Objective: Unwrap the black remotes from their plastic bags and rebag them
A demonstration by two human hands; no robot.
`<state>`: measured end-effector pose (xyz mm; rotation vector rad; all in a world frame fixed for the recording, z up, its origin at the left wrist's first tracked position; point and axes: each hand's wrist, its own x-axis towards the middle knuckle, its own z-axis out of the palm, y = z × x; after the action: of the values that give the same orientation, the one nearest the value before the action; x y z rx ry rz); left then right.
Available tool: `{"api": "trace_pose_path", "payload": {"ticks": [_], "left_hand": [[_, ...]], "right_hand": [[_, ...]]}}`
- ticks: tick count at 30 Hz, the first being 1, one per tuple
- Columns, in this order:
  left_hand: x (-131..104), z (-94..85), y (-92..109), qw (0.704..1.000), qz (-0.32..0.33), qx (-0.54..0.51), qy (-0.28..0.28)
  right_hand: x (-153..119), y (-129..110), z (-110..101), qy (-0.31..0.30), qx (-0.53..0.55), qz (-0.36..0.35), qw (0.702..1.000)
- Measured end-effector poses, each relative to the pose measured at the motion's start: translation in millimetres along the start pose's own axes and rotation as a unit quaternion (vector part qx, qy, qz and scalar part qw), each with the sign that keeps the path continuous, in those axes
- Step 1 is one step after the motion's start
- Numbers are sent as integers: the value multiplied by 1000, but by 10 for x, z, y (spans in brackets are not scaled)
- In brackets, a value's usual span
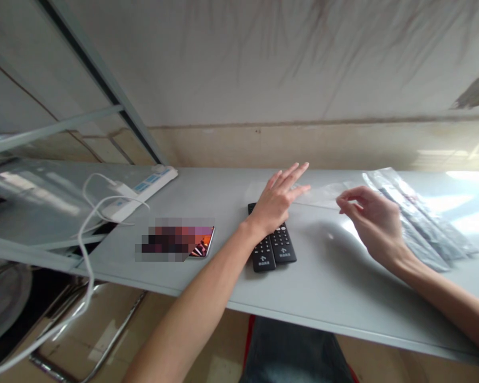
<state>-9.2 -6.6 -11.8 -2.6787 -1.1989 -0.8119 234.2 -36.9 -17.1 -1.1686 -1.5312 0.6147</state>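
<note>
My left hand reaches over two black remote controls lying side by side on the grey table, covering their upper parts. Its fingers are stretched out and apart, with nothing in them. To the right, my right hand is raised a little above the table, thumb and fingertips pinched together. A thin clear plastic bag lies flat behind and between the hands, its edge running to the right fingertips; whether they grip it is unclear. Beyond the right hand lie several plastic-wrapped items, partly hidden by it.
A phone, partly pixelated, lies left of the remotes. A white power strip with a white cable stands by the metal frame at the left. The wall borders the table's back. A metal-framed chair is below left.
</note>
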Motion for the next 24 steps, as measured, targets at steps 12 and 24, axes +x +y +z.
{"api": "trace_pose_path", "payload": {"ticks": [12, 24], "left_hand": [[-27, -41, -36, 999, -42, -14, -22], [-35, -29, 35, 998, -24, -53, -38]], "right_hand": [[-47, -44, -15, -83, -46, -80, 992], [-52, -117, -8, -168, -20, -67, 983]]}}
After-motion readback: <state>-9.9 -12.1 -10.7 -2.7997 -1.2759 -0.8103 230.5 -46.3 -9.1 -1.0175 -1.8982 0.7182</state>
